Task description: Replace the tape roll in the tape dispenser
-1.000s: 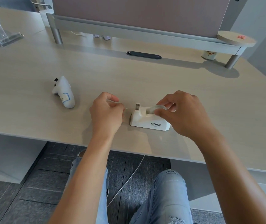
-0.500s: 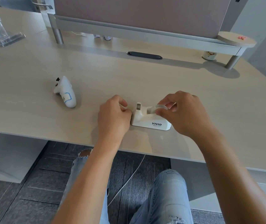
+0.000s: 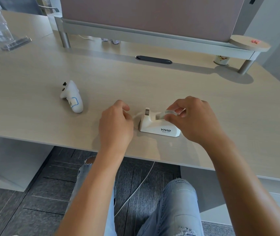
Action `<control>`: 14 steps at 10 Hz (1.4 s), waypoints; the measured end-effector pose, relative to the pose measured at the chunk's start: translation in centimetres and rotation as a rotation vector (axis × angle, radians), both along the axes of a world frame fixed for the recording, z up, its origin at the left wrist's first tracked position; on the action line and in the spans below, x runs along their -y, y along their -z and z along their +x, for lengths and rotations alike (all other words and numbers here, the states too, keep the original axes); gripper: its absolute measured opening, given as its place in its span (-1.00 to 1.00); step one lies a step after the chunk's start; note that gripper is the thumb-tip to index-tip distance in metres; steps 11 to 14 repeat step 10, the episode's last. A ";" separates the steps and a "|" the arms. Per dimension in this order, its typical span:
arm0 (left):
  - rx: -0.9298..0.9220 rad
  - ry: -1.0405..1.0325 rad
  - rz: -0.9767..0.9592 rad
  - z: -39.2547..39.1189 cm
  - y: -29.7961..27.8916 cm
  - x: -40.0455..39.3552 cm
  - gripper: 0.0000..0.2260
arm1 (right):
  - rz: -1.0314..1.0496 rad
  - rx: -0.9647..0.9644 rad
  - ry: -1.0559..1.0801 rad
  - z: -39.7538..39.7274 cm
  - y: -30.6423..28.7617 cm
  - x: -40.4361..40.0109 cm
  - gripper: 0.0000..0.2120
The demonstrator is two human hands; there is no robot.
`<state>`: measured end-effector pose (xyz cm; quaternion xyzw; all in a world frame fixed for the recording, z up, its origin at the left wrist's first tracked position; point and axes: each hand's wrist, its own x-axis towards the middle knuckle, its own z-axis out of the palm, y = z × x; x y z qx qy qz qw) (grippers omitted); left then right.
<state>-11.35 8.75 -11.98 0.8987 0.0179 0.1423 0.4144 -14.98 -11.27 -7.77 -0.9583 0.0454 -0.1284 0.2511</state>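
A white tape dispenser (image 3: 159, 126) marked VIVID stands near the desk's front edge. A clear tape roll (image 3: 169, 113) sits in its cradle, with my right hand (image 3: 193, 118) pinching the roll from above. My left hand (image 3: 115, 121) is just left of the dispenser, fingers closed on the free end of a thin clear tape strip (image 3: 136, 115) that runs from the cutter post (image 3: 147, 111) toward that hand.
A white game controller (image 3: 72, 96) lies to the left on the wooden desk (image 3: 153, 82). Behind are a raised shelf (image 3: 153, 36), a black cable grommet (image 3: 153, 59) and a small jar (image 3: 221, 60). Clear plastic items (image 3: 15, 42) sit far left.
My left hand went to the dispenser's cutter end, then drew back left with a strip of tape stretched from the cutter. My right hand stayed on the roll.
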 end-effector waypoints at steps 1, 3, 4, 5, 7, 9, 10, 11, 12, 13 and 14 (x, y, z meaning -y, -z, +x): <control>0.107 0.030 0.003 -1.1 0.4 0.2 -0.67 | 0.001 0.010 0.001 0.0 0.1 0.0 -0.87; 0.207 0.122 0.110 -3.4 1.4 1.8 -0.57 | -0.010 0.023 0.018 -0.1 0.3 -0.1 -0.86; 0.127 0.142 0.073 -3.6 1.7 2.3 -0.59 | -0.017 0.022 0.019 -0.2 0.3 -0.3 -0.86; 0.135 0.132 0.082 -3.4 2.0 2.2 -0.61 | -0.006 0.021 0.022 -0.4 0.1 -0.4 -0.84; 0.153 0.105 0.065 -3.5 2.5 1.7 -0.67 | -0.006 0.044 0.028 -0.7 0.2 -0.5 -0.79; 0.219 0.072 -0.038 -3.6 2.2 1.4 -0.74 | 0.059 0.066 0.010 -2.0 0.5 -0.5 -0.65; 0.273 0.068 -0.075 -3.1 2.0 1.6 -0.78 | 0.171 0.136 0.041 -2.9 0.7 -0.8 -0.64; 0.273 0.068 -0.075 -3.1 2.0 1.6 -0.78 | 0.171 0.136 0.041 -2.9 0.7 -0.8 -0.64; 0.273 0.068 -0.075 -3.1 2.0 1.6 -0.78 | 0.171 0.136 0.041 -2.9 0.7 -0.8 -0.64; 0.273 0.068 -0.075 -3.1 2.0 1.6 -0.78 | 0.171 0.136 0.041 -2.9 0.7 -0.8 -0.64; 0.273 0.068 -0.075 -3.1 2.0 1.6 -0.78 | 0.171 0.136 0.041 -2.9 0.7 -0.8 -0.64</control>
